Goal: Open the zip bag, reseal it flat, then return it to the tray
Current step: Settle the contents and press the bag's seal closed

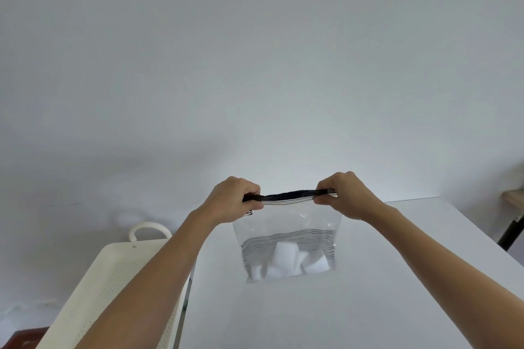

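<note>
A clear plastic zip bag (286, 224) with a dark closure strip along its top and thin dark stripes across its lower part hangs upright above the white table (368, 292), lifted over the table's far half, nearer its left edge than its right. Both hands hold it by the top corners. The left hand (231, 201) has its fingers curled together and clamped on the left end of the closure strip, thumb side toward the camera. The right hand (344, 195) pinches the right end of the strip, thumb below and fingers folded over the top. Between the hands the strip bows slightly upward, and a lighter band shows just under the dark one; whether the seal is parted cannot be told. Several white block-shaped pieces (283, 262) sit in the bottom of the bag. Whether the bag's lower edge touches the table cannot be told. A cream perforated plastic tray (119, 278) with a loop handle at its far end lies just beside the table's left edge, partly under the left forearm.
</note>
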A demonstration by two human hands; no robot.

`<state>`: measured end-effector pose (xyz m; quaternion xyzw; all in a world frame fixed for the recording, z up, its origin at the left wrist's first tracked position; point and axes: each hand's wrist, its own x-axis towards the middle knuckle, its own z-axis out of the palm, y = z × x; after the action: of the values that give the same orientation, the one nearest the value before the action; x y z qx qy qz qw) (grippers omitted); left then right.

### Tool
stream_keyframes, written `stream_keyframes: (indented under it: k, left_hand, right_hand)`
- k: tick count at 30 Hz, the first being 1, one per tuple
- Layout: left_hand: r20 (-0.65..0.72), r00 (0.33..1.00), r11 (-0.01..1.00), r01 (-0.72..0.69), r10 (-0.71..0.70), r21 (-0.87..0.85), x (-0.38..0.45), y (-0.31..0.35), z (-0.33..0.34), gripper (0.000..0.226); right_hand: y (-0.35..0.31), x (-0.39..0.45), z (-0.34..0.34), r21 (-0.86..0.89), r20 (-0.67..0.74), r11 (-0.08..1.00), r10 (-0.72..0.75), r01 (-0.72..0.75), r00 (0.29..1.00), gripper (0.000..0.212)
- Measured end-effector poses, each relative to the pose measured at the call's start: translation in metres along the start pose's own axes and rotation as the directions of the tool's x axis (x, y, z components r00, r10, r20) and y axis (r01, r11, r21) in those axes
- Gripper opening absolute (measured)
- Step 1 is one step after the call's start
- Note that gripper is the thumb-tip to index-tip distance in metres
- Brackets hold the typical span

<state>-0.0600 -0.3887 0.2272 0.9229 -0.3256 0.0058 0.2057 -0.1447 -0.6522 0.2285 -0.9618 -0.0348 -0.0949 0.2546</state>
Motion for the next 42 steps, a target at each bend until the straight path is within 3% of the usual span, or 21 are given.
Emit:
stream_keyframes:
  k: [5, 7, 15, 24, 32, 35, 38, 42]
  left_hand:
    - [0.035, 0.999, 0.999, -0.015, 0.014, 0.047, -0.001, 0.004, 0.000, 0.013]
    - [0.037, 0.999, 0.998, -0.028, 0.026, 0.062, -0.002, 0.007, 0.001, 0.005]
    - [0.011, 1.000, 1.000, -0.006, 0.005, 0.027, 0.002, 0.013, 0.006, 0.009]
    - [0.046, 0.999, 0.997, 0.002, -0.005, 0.071, 0.001, 0.014, 0.010, 0.009]
    - [0.022, 1.000, 0.999, -0.007, 0.006, 0.047, -0.001, 0.012, 0.016, 0.011]
    - [-0.020, 0.999, 0.999, -0.033, 0.033, 0.039, -0.003, 0.010, 0.017, 0.012]
    - [-0.039, 0.998, 0.999, -0.041, 0.042, 0.033, -0.003, 0.012, 0.018, 0.013]
    - [0.030, 0.999, 0.999, 0.012, -0.013, 0.032, -0.007, 0.007, 0.020, 0.015]
  right_hand:
    - [-0.001, 0.002, 0.005, -0.111, -0.037, 0.994, -0.014, 0.010, 0.999, 0.008]
    - [0.000, 0.002, 0.004, -0.102, -0.048, 0.995, -0.007, 0.002, 0.999, 0.009]
    - [-0.007, -0.001, 0.007, -0.068, 0.043, 0.997, -0.039, 0.042, 0.998, 0.015]
    - [-0.009, 0.001, 0.015, -0.177, -0.031, 0.983, -0.064, 0.058, 0.997, 0.013]
    - [-0.009, -0.003, 0.023, -0.079, 0.108, 0.996, -0.033, 0.042, 0.994, 0.009]
    - [-0.006, -0.004, 0.026, -0.036, 0.099, 0.999, 0.003, 0.000, 0.995, 0.012]
    - [-0.007, -0.001, 0.026, -0.104, 0.050, 0.995, 0.002, 0.004, 0.999, 0.017]
    - [-0.002, 0.000, 0.028, -0.104, 0.049, 0.994, 0.025, -0.020, 0.998, 0.020]
